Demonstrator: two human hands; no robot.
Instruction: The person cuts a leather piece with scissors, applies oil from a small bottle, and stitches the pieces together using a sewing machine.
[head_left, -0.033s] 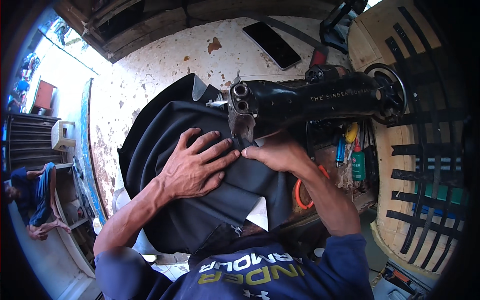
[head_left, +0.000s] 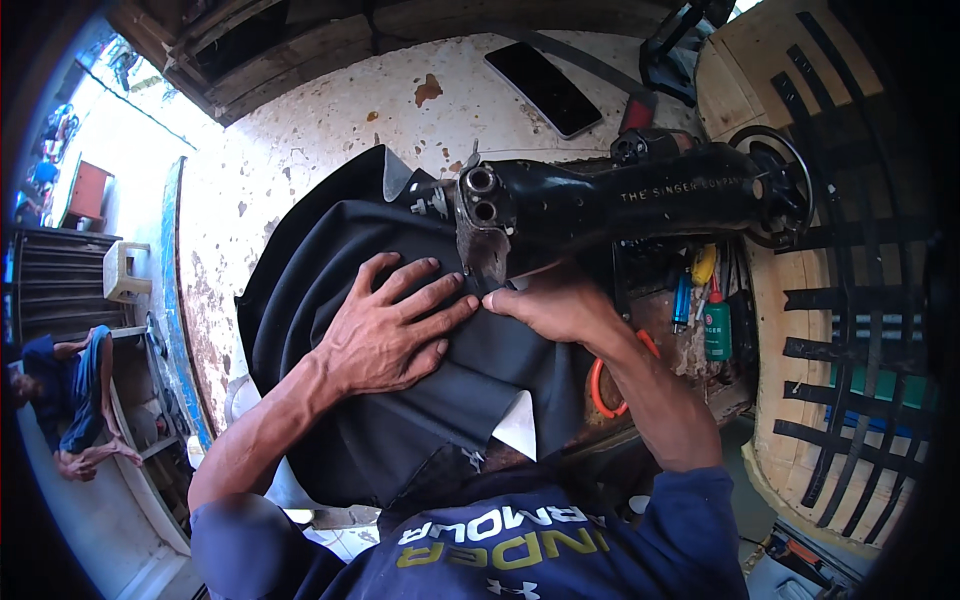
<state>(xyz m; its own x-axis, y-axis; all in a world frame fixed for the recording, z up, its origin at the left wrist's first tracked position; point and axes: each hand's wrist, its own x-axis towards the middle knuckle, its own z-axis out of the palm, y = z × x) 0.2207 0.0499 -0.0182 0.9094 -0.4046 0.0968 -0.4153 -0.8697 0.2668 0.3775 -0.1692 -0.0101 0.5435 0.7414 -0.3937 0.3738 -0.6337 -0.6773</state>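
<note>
Black cloth (head_left: 300,270) lies in folds under the head of a black sewing machine (head_left: 590,200). My left hand (head_left: 390,325) rests flat on it with fingers spread, the fingertips just short of the needle area. On the near side of the machine, my right hand (head_left: 550,305) pinches the cloth close to the needle, its thumb on top and its other fingers mostly hidden. The needle and presser foot are hard to make out behind the machine head. A pale patch of lining (head_left: 517,425) shows at a fold near my body.
Orange scissor handles (head_left: 600,390) lie beside my right forearm. Behind them are a green bottle (head_left: 716,325) and a blue lighter-like item (head_left: 682,300). A phone (head_left: 543,90) lies on the worn tabletop (head_left: 330,130). The handwheel (head_left: 775,185) is at right. Another person (head_left: 80,390) sits far left.
The cloth's far corner beside the machine head has shifted very slightly. Both hands keep nearly the same places.
</note>
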